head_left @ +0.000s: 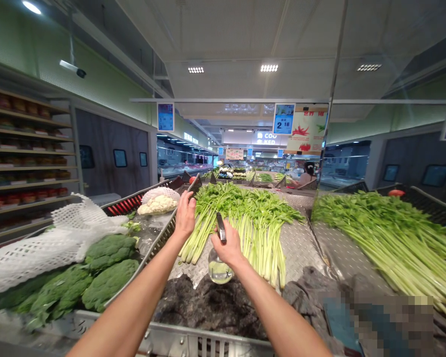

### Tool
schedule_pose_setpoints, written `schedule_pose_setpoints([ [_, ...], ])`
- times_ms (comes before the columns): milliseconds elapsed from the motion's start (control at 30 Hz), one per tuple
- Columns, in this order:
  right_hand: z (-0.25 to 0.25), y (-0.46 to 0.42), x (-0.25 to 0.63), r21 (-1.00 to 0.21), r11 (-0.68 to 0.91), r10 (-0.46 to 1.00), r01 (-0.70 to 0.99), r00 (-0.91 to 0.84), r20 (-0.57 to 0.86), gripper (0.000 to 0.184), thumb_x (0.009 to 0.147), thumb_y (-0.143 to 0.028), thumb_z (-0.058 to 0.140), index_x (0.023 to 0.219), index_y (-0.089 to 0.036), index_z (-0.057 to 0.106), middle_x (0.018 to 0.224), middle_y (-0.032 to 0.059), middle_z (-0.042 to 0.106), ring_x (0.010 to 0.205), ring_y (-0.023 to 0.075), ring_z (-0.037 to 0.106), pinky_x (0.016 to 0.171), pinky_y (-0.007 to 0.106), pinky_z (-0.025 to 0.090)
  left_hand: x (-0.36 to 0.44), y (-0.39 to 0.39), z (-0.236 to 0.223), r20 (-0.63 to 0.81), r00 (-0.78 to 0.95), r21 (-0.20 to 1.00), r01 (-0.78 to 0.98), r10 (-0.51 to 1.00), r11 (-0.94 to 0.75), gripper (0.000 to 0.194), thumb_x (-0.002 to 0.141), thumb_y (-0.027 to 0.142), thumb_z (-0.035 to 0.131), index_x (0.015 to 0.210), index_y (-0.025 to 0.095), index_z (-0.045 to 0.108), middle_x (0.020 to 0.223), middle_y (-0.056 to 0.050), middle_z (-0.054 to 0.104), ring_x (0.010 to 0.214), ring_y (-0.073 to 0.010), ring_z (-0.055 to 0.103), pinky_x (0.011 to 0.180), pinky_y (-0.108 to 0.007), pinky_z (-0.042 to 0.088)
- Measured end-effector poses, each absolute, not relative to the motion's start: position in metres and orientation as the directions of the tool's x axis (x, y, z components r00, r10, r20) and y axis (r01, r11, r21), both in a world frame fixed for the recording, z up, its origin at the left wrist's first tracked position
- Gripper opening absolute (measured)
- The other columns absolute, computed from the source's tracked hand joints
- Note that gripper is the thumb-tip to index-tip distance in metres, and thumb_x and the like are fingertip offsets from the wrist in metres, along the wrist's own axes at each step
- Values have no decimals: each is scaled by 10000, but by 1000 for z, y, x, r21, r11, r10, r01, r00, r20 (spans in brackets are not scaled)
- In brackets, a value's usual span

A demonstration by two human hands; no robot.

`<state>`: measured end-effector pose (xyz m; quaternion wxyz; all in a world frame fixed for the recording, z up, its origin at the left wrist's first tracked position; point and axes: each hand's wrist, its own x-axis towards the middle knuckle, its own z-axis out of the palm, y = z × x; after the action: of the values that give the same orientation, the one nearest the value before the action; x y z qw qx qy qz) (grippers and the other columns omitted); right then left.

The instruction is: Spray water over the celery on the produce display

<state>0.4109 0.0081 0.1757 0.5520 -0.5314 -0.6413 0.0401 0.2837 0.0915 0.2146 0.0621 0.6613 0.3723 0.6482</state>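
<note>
My right hand is wrapped around the neck of a clear spray bottle with a black spray head, above the near side of the display. Clear liquid shows in the bottle. A spread of celery lies just beyond it, leaves toward the back and stalks toward me. My left hand is raised beside the black slatted divider, at the celery's left edge. Its fingers stretch upward and I see nothing in them. Whether it touches the divider, I cannot tell.
Left of the divider are broccoli heads, white foam netting and cauliflower. Dark crumpled cloth lies along the front, behind a grey slatted rail. A mirror at the right reflects the celery. A person is in the distance.
</note>
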Motion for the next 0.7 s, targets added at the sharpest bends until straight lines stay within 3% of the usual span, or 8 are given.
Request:
schedule_pose_setpoints([
  [233,179,6,441,-653,378,690,656,271,672,168,660,-248,415,802,-184,479,562,-36,460,470,102,414,441,213,283,299,90,216,804,-102,577,377,586,-725,420,807,416,256,1089,178,457,1284,-85,364,1218,-191,273,1028,-372,174],
  [700,168,2,491,-718,257,699,646,389,600,147,673,-275,403,760,-177,469,564,-24,464,464,109,414,432,223,309,345,78,204,780,2,581,370,626,-725,462,816,423,228,1121,153,446,1312,-116,326,1222,-201,266,1015,-401,193],
])
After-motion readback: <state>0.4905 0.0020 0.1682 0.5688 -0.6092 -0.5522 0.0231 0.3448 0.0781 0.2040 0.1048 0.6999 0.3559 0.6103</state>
